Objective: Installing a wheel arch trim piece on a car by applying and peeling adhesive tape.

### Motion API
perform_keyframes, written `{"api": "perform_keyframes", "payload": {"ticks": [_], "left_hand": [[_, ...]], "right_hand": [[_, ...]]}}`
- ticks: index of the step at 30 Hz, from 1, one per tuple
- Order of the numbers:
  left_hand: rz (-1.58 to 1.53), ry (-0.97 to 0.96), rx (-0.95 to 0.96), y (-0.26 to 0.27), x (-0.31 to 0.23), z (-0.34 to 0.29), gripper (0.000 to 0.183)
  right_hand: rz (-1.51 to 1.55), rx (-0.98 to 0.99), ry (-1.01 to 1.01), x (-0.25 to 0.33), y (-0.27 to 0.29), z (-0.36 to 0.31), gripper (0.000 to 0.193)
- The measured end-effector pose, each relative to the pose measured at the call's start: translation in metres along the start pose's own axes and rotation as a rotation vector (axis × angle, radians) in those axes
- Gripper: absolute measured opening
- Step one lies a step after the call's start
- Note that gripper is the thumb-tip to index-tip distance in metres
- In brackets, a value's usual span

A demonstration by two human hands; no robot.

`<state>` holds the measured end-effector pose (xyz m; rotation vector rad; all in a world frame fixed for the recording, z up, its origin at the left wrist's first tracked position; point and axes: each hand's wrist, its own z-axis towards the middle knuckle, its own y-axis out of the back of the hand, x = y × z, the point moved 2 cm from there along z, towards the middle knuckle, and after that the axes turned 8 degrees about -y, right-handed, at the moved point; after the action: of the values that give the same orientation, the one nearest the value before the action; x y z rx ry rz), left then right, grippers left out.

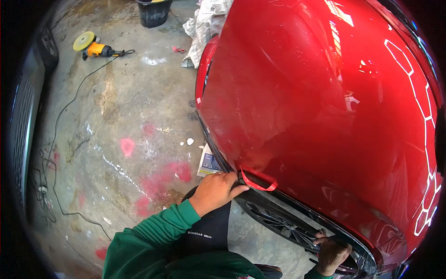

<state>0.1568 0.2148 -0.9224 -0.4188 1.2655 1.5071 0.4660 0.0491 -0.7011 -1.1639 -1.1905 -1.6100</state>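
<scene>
A large glossy red car body panel [297, 102] fills the right side, with black trim [297, 204] along its near edge. My left hand [213, 193] grips that trim at the panel's corner, fingers closed and thumb stretched along it. Right beside the thumb, a thin red strip [261, 185] curves away from the edge in a loop; whether my fingers touch it I cannot tell. Lower right, my right hand [333, 255] is closed by the trim, its fingers curled at the edge. What it holds, if anything, is hidden. Below the trim shows a dark spoked part [283, 225].
An orange and black polisher [100, 49] with a yellow pad lies on the stained concrete floor [116, 153]. Its cord [56, 125] runs down the left. A black bucket [154, 13] and white sheeting [206, 28] are at the back. Another vehicle [28, 111] stands far left.
</scene>
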Motion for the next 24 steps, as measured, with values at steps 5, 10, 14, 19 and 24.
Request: {"api": "perform_keyframes", "payload": {"ticks": [5,10,14,19,24], "left_hand": [[-0.003,-0.004,0.008,0.008,-0.007,0.005,0.041],[-0.056,0.002,0.015,0.016,-0.013,0.014,0.034],[-0.036,-0.007,0.064,0.02,-0.015,0.02,0.032],[0.018,0.013,0.081,0.021,-0.018,0.019,0.033],[-0.038,0.046,0.029,0.03,-0.032,0.022,0.028]], "right_hand": [[0.015,-0.05,-0.037,0.02,-0.015,0.002,0.063],[0.041,-0.124,-0.044,0.04,-0.038,0.006,0.075],[0.045,-0.103,-0.086,0.053,-0.046,0.013,0.073],[0.07,-0.141,-0.132,0.063,-0.056,0.019,0.076],[0.076,-0.159,-0.083,0.07,-0.065,0.021,0.082]]}}
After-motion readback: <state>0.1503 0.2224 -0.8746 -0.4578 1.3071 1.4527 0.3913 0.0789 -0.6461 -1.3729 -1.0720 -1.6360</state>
